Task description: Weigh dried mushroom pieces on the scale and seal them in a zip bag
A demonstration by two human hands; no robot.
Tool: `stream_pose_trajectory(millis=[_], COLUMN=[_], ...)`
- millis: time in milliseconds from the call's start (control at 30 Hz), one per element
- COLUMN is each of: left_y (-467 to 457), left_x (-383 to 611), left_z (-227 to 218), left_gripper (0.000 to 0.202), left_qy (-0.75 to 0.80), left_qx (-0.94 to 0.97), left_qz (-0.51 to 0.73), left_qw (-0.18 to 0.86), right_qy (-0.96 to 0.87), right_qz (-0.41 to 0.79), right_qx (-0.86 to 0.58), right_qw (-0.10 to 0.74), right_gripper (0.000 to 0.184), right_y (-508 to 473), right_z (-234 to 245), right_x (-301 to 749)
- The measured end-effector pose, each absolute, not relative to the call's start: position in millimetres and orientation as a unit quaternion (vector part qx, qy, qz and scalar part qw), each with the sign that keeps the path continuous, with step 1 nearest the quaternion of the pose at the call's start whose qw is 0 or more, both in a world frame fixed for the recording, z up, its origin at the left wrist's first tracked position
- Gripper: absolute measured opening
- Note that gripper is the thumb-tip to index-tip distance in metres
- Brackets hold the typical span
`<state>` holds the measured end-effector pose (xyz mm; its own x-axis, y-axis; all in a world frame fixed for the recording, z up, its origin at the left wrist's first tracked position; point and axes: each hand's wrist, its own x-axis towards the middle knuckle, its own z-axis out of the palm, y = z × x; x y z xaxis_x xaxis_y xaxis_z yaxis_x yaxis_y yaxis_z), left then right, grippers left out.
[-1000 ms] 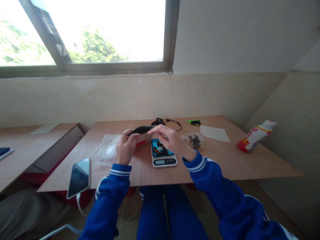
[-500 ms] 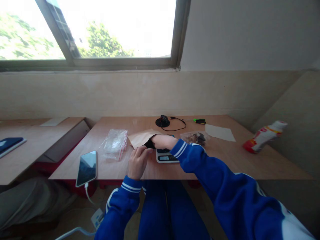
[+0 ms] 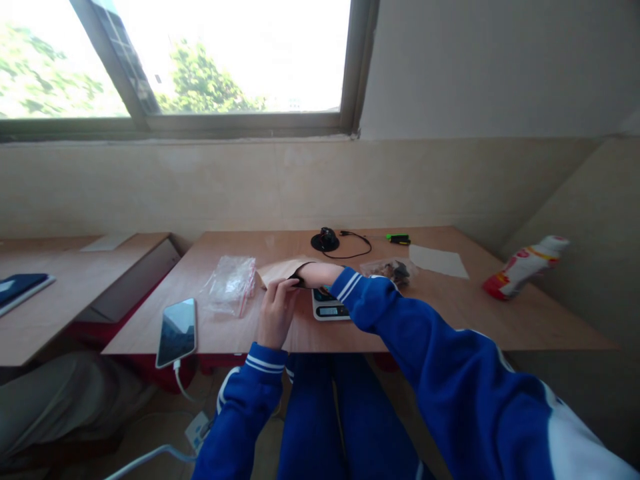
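A brown paper bag (image 3: 283, 270) lies on its side on the table, with its mouth turned toward me and to the right. My left hand (image 3: 277, 308) pinches the near edge of that mouth, fingers closed on the paper. Past the wrist, my right hand (image 3: 317, 274) is inside the bag, so its fingers and anything in them are hidden. Below my right forearm is a white kitchen scale (image 3: 330, 312) with a small display, partly covered by the arm and sleeve. A clear bag of brownish pieces (image 3: 393, 271) lies just beyond my right sleeve.
Clear zip bags (image 3: 230, 283) and a charging phone (image 3: 177, 332) are on the left. Toward the back are a black round-based device (image 3: 325, 240) with a cable, a green-and-black tool (image 3: 399, 239) and a paper sheet (image 3: 439, 261). A bottle (image 3: 523, 268) stands right.
My right hand has pushed farther left into the paper bag, its sleeve shifting with it. My left hand stays at the bag's edge, slightly higher. The view has shifted a little.
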<state>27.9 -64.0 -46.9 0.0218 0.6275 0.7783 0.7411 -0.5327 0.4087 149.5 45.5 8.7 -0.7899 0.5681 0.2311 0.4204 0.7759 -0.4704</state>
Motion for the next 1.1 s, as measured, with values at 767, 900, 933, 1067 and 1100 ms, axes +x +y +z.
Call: stream_pose_trajectory(millis=[767, 900, 933, 1067, 1100], left_y=[-44.8, -39.5, -38.9, -37.6, -37.2], left_x=[21.2, 21.3, 21.6, 22.4, 22.1], left_z=[-37.0, -30.5, -28.8, -24.8, -24.7], left_gripper=[0.02, 0.022, 0.021, 0.021, 0.021], left_qy=[-0.489, -0.496, -0.499, -0.501, -0.5], left_qx=[-0.657, -0.655, -0.654, -0.652, -0.653], left_qz=[-0.57, -0.566, -0.566, -0.566, -0.566], left_qw=[0.067, 0.062, 0.061, 0.054, 0.055], right_qy=[-0.893, -0.875, -0.869, -0.839, -0.832], right_qz=[0.311, 0.353, 0.365, 0.385, 0.387], right_qx=[-0.229, -0.222, -0.222, -0.236, -0.239], right_qw=[0.231, 0.244, 0.25, 0.303, 0.319], right_gripper=[0.036, 0.042, 0.043, 0.033, 0.03], right_y=[8.9, 6.8, 6.8, 10.7, 12.1], right_z=[52.9, 49.2, 48.3, 42.4, 40.4], right_x=[205.3, 205.2, 204.8, 201.9, 201.1])
